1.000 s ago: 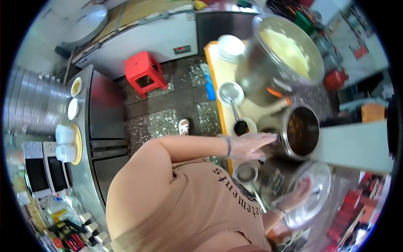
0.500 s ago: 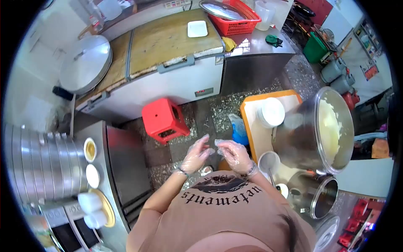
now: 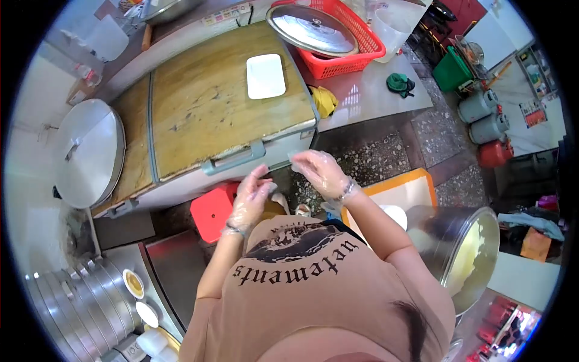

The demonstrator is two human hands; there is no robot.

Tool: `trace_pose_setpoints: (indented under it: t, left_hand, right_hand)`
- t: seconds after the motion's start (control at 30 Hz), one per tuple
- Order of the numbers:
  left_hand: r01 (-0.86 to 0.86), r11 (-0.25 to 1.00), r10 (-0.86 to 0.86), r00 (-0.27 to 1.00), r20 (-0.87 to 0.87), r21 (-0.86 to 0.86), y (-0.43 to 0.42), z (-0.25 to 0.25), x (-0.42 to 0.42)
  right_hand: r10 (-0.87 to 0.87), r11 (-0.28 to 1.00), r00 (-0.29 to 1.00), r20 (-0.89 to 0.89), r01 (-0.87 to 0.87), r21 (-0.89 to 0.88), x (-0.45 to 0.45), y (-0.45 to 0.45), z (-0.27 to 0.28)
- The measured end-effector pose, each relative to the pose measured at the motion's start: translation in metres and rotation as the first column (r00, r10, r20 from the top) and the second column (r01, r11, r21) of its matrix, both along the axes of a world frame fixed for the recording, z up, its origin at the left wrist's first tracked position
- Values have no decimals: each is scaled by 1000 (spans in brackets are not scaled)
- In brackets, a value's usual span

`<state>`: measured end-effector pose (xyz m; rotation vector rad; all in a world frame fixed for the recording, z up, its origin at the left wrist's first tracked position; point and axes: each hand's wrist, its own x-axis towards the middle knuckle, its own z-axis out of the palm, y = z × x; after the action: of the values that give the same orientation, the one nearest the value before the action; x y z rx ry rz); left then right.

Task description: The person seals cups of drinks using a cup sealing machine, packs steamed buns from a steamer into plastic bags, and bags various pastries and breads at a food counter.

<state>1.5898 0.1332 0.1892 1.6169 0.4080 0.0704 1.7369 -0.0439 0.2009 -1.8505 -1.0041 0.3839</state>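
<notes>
My left hand (image 3: 250,198) and my right hand (image 3: 322,175) are raised in front of my body, apart from each other. Both wear thin clear plastic gloves, bunched at the wrists. The left fingers are loosely bent and spread, with nothing visible in them. My right fingers point left, slightly curled, and hold nothing that I can see. Beyond them stands a chest freezer with a worn brown top (image 3: 205,102). A white rectangular tray (image 3: 265,76) lies on that top. Below and left of my left hand is a red stool (image 3: 212,212).
A red basket (image 3: 341,60) with a metal lid (image 3: 312,29) stands on the counter, near a yellow cloth (image 3: 324,101). At right, a big steel pot (image 3: 440,235) holds pale food. Stacked steel steamers (image 3: 81,308) are at left. A large round lid (image 3: 90,154) leans beside the freezer.
I have moved forward, so the freezer and tray are closer. Both hands have risen toward the freezer and sit a little farther apart. The pot has shifted lower in view.
</notes>
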Motion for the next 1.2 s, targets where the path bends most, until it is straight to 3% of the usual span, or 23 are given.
trace_pose_setpoints:
  t: [0.07,0.1,0.23,0.33,0.4,0.53,0.6,0.73,0.8,0.83,0.87,0.93,1.0,1.07,1.13,1.17,1.2]
  left_hand:
    - [-20,1000,21,998,-55,12,36,-1,45]
    - [-17,1000,17,998,-65,-9,53,-7,69]
    - [33,997,-36,999,-34,-70,115,-30,204]
    - [17,968,-13,1000,18,-249,139,-49,313]
    - [-19,947,25,1000,12,-320,147,-58,378]
    - [-224,736,147,974,-171,-639,160,-73,488]
    - [-168,650,134,985,-106,-741,165,-82,515]
    - [-266,653,147,963,-226,-709,173,-88,538]
    - [-292,749,148,949,-280,-594,170,-75,542]
    - [-334,785,173,927,-333,-522,171,-71,546]
    - [-289,818,164,946,-280,-497,165,-57,545]
    - [-219,848,138,970,-198,-483,158,-33,559]
    - [-260,879,194,961,-197,-399,134,19,567]
    - [-265,888,214,962,-172,-376,131,42,579]
    - [-301,876,252,952,-174,-377,137,53,590]
    - [-327,863,278,944,-180,-384,142,57,594]
    - [-330,864,280,943,-181,-380,147,55,597]
  right_hand:
    - [-29,986,993,116,10,164,38,31,7]
    - [-54,986,999,3,53,157,49,40,14]
    - [-176,983,984,-3,176,-62,88,48,-3]
    - [-365,930,892,-267,363,-60,104,30,-39]
    - [-456,861,707,-540,504,-66,118,24,-42]
    - [-505,785,593,-627,618,-48,170,12,-52]
    - [-512,777,590,-624,627,-46,205,13,-55]
    - [-353,799,584,-731,595,90,273,22,-51]
    - [-378,815,636,-673,573,84,311,18,-48]
    - [-382,766,618,-687,628,139,328,15,-50]
    - [-384,713,603,-699,675,191,347,13,-53]
    - [-519,675,657,-546,707,210,392,1,-74]
    - [-595,686,637,-490,720,103,443,-12,-90]
    - [-571,814,770,-284,577,-70,502,-18,-105]
    - [-552,804,830,-80,505,-313,568,-17,-163]
    - [-218,750,944,248,325,-576,592,-14,-167]
    - [229,540,882,413,238,-807,605,-14,-168]
